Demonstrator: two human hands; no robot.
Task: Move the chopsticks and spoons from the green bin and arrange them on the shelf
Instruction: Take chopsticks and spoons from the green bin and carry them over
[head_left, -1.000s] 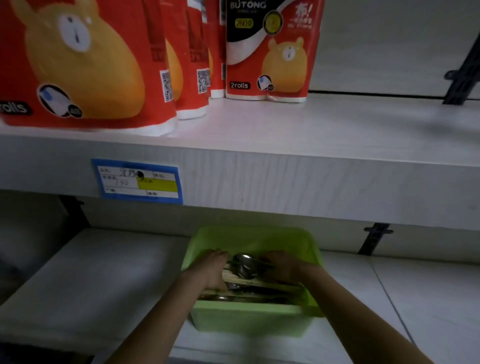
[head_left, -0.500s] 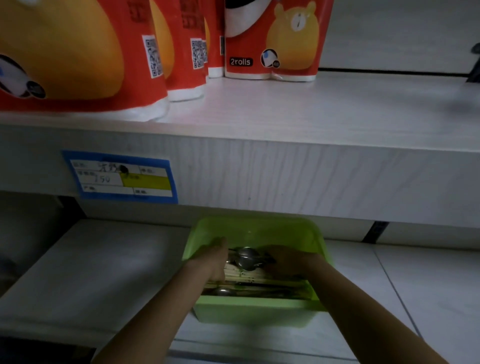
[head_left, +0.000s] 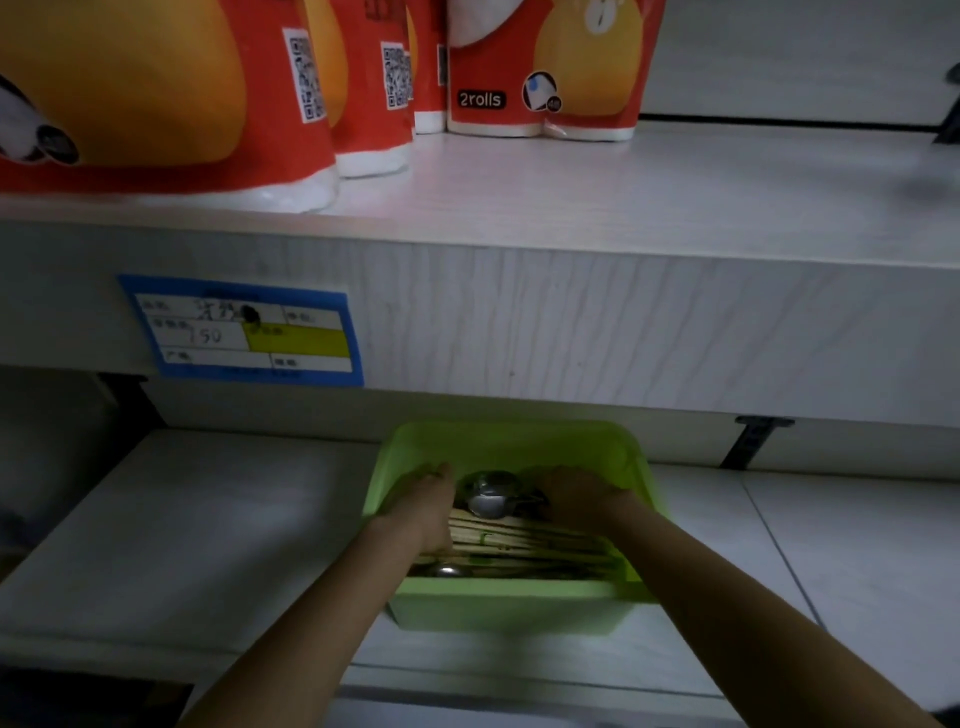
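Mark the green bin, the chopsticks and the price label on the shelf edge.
green bin (head_left: 509, 608): head view, front outer wall.
chopsticks (head_left: 524, 538): head view, middle of the bundle in the bin.
price label (head_left: 241, 332): head view, centre, at the yellow field's left edge.

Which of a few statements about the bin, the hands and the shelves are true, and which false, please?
1. The left hand and the right hand both reach into the green bin. True.
2. The green bin stands on the floor. False: it stands on the lower shelf.
3. Chopsticks lie inside the bin. True.
4. The spoons lie on the upper shelf. False: they are in the bin; red packs stand up there.
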